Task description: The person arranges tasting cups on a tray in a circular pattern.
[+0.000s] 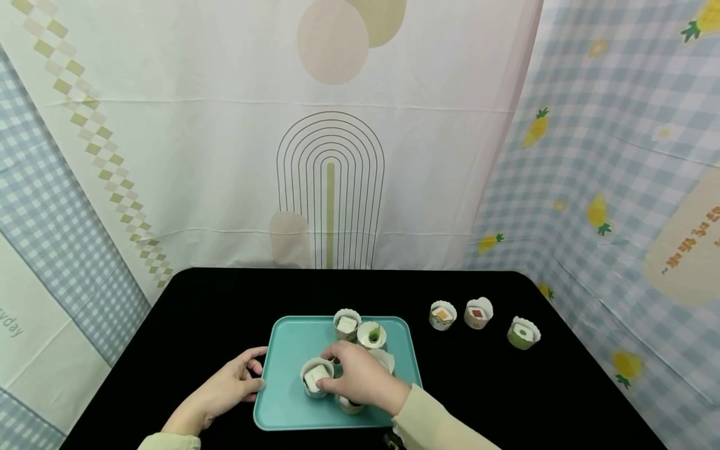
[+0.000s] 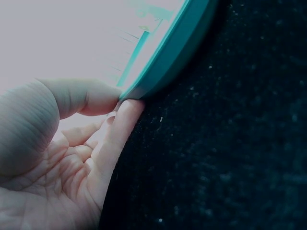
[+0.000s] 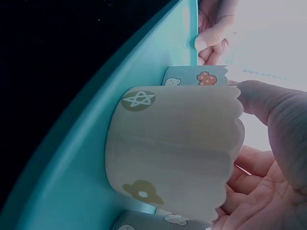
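My left hand [image 1: 227,387] pinches the left edge of a teal tray [image 1: 287,337] between thumb and fingers; the left wrist view shows the tray's rim [image 2: 158,62] in that pinch. Over the tray, my right hand [image 1: 362,375] grips a paper baking cup [image 1: 317,378] holding a white piece, thumb and fingers at its rim. In the right wrist view this printed cup [image 3: 194,76] is partly hidden behind a nearer pale cup [image 3: 172,148]. Also on the tray are a cup with a white piece [image 1: 347,324], one with something green [image 1: 372,335], and cups partly covered by the hand.
Right of the tray, three more paper cups stand on the black table: one with a yellow-orange topped piece [image 1: 442,315], one with a red-topped piece [image 1: 478,314], one green cup [image 1: 524,333]. Patterned curtains [image 1: 225,156] hang behind and beside the table.
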Tool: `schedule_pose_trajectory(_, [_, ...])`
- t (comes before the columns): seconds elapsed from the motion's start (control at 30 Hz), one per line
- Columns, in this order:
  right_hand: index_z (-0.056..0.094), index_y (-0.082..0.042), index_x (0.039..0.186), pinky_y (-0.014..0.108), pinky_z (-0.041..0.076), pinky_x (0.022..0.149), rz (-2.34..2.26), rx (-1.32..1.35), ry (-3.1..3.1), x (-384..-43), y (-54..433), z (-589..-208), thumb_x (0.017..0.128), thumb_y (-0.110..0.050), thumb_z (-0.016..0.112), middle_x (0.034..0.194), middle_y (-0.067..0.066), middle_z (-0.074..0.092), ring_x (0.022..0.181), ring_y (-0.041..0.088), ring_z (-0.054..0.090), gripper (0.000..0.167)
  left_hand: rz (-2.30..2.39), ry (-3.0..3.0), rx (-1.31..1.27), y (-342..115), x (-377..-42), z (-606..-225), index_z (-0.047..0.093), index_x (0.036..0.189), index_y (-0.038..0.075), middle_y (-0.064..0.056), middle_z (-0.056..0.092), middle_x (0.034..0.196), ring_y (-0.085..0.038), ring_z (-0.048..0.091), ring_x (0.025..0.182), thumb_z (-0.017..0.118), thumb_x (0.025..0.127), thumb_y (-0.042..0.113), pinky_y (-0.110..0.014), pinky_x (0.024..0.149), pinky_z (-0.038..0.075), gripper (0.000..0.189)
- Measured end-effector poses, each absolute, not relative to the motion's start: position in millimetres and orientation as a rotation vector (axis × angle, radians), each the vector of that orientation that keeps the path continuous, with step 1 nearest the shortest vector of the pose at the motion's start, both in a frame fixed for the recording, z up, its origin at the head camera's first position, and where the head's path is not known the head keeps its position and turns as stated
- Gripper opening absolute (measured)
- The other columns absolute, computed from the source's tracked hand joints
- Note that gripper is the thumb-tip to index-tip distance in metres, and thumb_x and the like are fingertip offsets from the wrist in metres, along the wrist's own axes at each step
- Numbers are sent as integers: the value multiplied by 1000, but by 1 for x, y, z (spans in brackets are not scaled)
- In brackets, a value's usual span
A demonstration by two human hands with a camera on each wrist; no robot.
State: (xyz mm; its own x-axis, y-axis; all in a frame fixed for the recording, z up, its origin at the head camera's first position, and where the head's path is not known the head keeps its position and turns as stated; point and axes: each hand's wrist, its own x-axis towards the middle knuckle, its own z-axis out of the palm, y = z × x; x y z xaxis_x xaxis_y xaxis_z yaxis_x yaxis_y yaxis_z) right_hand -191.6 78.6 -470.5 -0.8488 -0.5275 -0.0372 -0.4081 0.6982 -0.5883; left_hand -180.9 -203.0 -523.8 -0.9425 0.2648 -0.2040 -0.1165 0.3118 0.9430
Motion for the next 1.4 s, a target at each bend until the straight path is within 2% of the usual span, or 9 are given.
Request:
schedule_pose_trajectory(0.53, [66, -16, 114, 27, 48, 83, -857, -838, 2714, -190, 82, -474, 83, -39, 75, 107, -8, 61, 100, 9, 58, 39, 1670, 2278, 124, -205, -181, -527, 37, 145, 4, -13, 44, 102, -23, 49, 79, 66, 86, 5, -38, 68, 52, 65])
schedule_pose_trajectory(0.77, [63, -16, 122, 29, 48, 87, -927, -844, 2737, -187, 88, -473, 86, -44, 71, 118, -7, 58, 109, 13, 56, 46, 1671, 2264, 130, -205, -181, -526, 37, 145, 3, -13, 44, 102, -23, 49, 78, 65, 87, 6, -39, 69, 51, 65])
schedule_pose_trajectory(0.97, [59, -16, 128, 38, 49, 87, -1113, -848, 2787, -185, 110, -468, 87, -46, 68, 121, -3, 58, 108, 21, 56, 51, 1670, 2262, 139, -204, -181, -526, 37, 145, 3, -13, 44, 102, -23, 49, 79, 65, 87, 7, -39, 70, 51, 65])
schedule_pose_trajectory(1.07, [57, -17, 129, 43, 48, 89, -1196, -827, 2806, -186, 126, -466, 86, -47, 70, 120, -4, 58, 108, 20, 55, 53, 1671, 2262, 139, -204, -181, -525, 37, 145, 3, -13, 44, 102, -23, 49, 79, 66, 87, 6, -39, 70, 51, 65])
schedule_pose_trajectory(1.27, [58, -21, 127, 44, 48, 88, -1252, -699, 2904, -188, 163, -466, 84, -43, 73, 116, -5, 59, 103, 15, 56, 51, 1672, 2259, 132, -203, -181, -524, 36, 145, 3, -13, 44, 103, -23, 49, 80, 66, 87, 6, -39, 70, 51, 66])
schedule_pose_trajectory(1.4, [59, -24, 125, 44, 47, 88, -1320, -548, 2923, -188, 187, -469, 82, -40, 76, 113, -8, 60, 103, 18, 58, 49, 1672, 2258, 124, -203, -181, -525, 36, 145, 3, -13, 44, 103, -23, 49, 80, 66, 87, 6, -39, 71, 51, 66])
